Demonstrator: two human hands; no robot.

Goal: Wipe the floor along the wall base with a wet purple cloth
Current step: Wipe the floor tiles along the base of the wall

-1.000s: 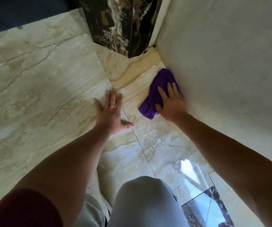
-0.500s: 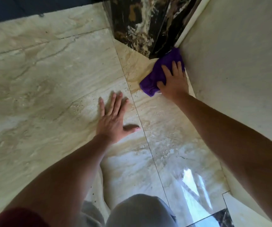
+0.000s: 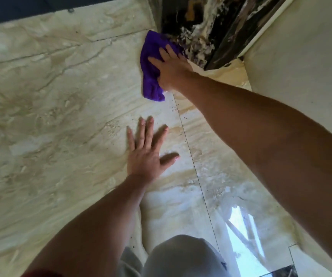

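Note:
A crumpled purple cloth lies on the beige marble floor, right against the foot of a dark marble column. My right hand presses flat on the cloth's right side, fingers spread and pointing up-left. My left hand rests flat on the floor below it, fingers apart, holding nothing. The cream wall rises at the right, with its base corner beside the column.
My bent knee in grey trousers is at the bottom centre. A tile joint runs down the floor. Wet sheen and a bright window reflection lie on the tile at lower right. Dark specks dot the floor near the joint.
My right hand has slid the cloth from the wall base into the corner and then left along the foot of the dark column. My left hand stays planted on the floor.

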